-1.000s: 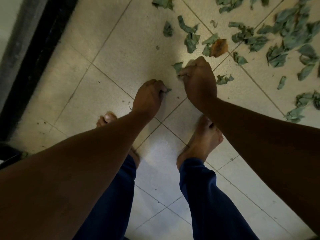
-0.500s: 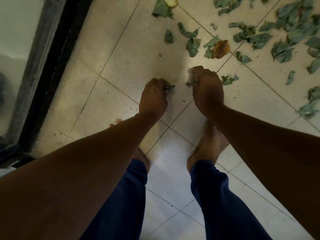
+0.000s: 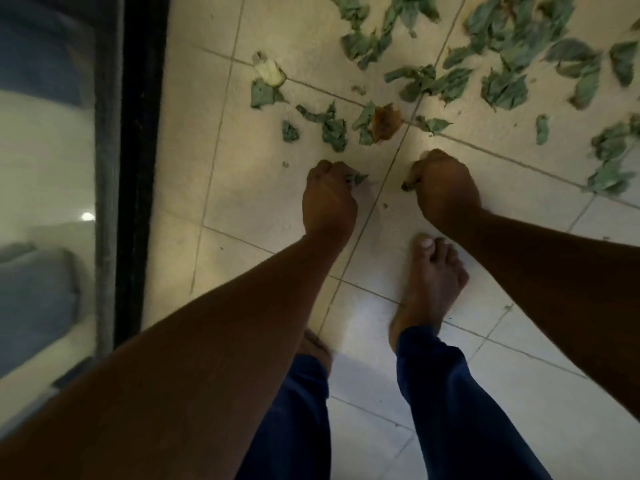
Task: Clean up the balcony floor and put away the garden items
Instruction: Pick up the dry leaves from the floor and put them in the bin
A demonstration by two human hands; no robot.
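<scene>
Torn green leaves [image 3: 505, 46] lie scattered over the pale tiled balcony floor [image 3: 263, 209], thickest at the top right. A brown dry leaf [image 3: 386, 122] and a yellowish scrap [image 3: 269, 71] lie among them. My left hand [image 3: 327, 199] is curled round green leaf pieces; a tip pokes out of the fist [image 3: 358, 177]. My right hand [image 3: 445, 188] is also curled, gripping leaf bits whose dark edge shows at its left side. Both fists hang just above the floor, short of the nearest leaves.
A black door or window frame [image 3: 138, 168] runs along the left, with glass [image 3: 45, 168] beyond it. My bare feet [image 3: 431, 282] and blue trouser legs [image 3: 457, 410] stand on the tiles below my hands.
The view has shifted, so the frame and more leaves show. My right hand closed over the leaf it was picking up, and both fists have moved slightly apart.
</scene>
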